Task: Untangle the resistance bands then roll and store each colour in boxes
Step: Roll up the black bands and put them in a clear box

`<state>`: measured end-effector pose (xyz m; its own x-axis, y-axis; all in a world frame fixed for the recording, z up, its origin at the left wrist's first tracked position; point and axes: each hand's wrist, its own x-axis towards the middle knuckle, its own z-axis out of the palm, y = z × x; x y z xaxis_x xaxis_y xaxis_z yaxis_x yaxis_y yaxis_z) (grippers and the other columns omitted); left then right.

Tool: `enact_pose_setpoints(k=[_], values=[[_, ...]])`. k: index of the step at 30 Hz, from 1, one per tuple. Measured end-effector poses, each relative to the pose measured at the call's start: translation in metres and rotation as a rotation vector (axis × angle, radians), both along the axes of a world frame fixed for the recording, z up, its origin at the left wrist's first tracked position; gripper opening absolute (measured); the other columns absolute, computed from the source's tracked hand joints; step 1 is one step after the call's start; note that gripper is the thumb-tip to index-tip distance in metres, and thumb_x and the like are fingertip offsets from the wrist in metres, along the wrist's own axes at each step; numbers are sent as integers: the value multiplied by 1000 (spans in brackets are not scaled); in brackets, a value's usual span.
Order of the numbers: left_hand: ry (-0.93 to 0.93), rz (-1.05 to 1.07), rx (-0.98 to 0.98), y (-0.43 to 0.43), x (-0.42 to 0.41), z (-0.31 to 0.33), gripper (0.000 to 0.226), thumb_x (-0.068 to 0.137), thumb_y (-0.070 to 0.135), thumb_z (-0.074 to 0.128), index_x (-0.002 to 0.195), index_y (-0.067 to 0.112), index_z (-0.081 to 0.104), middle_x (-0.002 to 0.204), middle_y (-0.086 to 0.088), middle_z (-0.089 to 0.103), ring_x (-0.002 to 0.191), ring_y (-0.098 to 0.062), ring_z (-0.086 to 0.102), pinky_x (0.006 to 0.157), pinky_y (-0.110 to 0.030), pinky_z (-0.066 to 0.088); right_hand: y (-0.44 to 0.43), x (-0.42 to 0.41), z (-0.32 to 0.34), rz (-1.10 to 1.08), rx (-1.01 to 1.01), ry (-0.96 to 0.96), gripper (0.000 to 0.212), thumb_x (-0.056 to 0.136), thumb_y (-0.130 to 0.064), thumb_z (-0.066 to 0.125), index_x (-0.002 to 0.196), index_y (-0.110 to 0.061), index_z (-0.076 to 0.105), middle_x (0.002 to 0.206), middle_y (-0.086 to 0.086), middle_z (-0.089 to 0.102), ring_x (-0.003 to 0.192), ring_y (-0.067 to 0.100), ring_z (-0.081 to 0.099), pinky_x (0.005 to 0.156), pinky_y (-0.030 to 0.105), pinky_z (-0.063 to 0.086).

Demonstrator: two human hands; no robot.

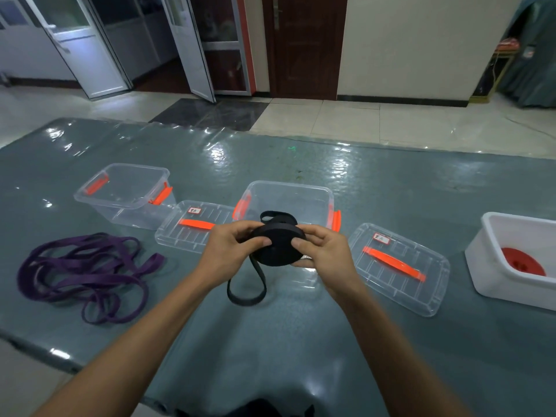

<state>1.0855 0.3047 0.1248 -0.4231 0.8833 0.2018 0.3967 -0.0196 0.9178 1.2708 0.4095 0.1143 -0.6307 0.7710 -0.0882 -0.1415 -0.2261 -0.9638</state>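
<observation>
left hand (233, 251) and right hand (323, 251) pinch the rolled black band (278, 246); purple bands (87, 272) lie at 9 o'clock.

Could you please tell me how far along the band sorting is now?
Done: a red roll lies in the white box. In hand: the left hand and right hand grip the black band roll, its tail hanging loose. Left: finish that roll, box it, then roll the purple bands heaped on the table; the two clear boxes stand open, lids beside them.
</observation>
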Motion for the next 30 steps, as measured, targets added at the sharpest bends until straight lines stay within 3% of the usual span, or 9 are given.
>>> enact_pose_setpoints(k=[3, 7, 10, 14, 17, 20, 23, 26, 30], values=[[39, -20, -43, -1, -5, 2, 24, 84, 7, 79, 104, 19, 78, 93, 5, 79, 89, -15, 76, 84, -29, 60, -6, -3, -5, 15, 50, -28, 26, 91, -3, 68, 115, -12, 69, 104, 5, 77, 99, 25, 74, 78, 34, 62], [245, -139, -115, -2, -5, 4, 19, 85, 11, 78, 100, 23, 79, 86, 14, 77, 82, -9, 74, 77, -27, 59, -1, -3, -2, 85, 604, -297, 34, 87, -18, 74, 120, -26, 69, 107, -12, 74, 103, 0, 67, 93, 15, 51], [220, -136, -125, 0, -1, 2, 18, 85, 14, 78, 97, 27, 78, 85, 11, 76, 82, -12, 74, 76, -31, 60, 3, -7, 3, 102, 746, -379, 22, 89, -19, 71, 109, -27, 73, 98, -13, 73, 95, 2, 66, 87, 18, 51], [15, -33, -58, -4, 0, -3, 25, 84, 8, 80, 107, 18, 77, 95, 3, 79, 91, -17, 76, 86, -34, 60, 6, -4, 6, -12, 467, -213, 31, 88, -9, 69, 95, -39, 76, 92, -13, 76, 90, 4, 72, 76, 21, 57], [-8, -4, -28, -8, -2, -5, 24, 84, 4, 78, 105, 15, 77, 95, 2, 79, 91, -18, 76, 85, -31, 60, 3, -1, -1, -6, 301, -137, 29, 90, -9, 68, 98, -36, 75, 96, -7, 77, 91, 12, 75, 73, 35, 63], [17, -11, -22, -11, -1, -5, 26, 83, 2, 78, 102, 20, 78, 93, 4, 79, 89, -16, 76, 83, -26, 58, -4, -2, -6, 49, 473, -205, 28, 88, -13, 72, 111, -29, 72, 102, -11, 75, 100, 7, 70, 90, 24, 56], [18, -28, -30, -10, -1, -1, 25, 84, 5, 78, 99, 25, 78, 91, 4, 79, 87, -17, 76, 81, -25, 59, -7, -5, -4, 35, 583, -272, 26, 86, -9, 72, 106, -26, 73, 97, -12, 75, 97, 3, 69, 89, 20, 53], [-91, -17, 10, -9, 0, 3, 20, 83, 14, 78, 100, 25, 79, 93, -1, 79, 89, -20, 76, 81, -27, 60, -5, -6, 0, 9, 292, -135, 24, 87, 0, 70, 103, -17, 74, 96, 0, 78, 92, 16, 75, 80, 35, 62], [-201, -24, 50, -10, 3, 6, 22, 85, 13, 76, 98, 31, 80, 96, -2, 79, 90, -19, 76, 77, -21, 57, -7, -5, 0, 34, 62, -25, 22, 90, 1, 68, 106, -13, 72, 99, 7, 78, 91, 28, 76, 74, 40, 64]])
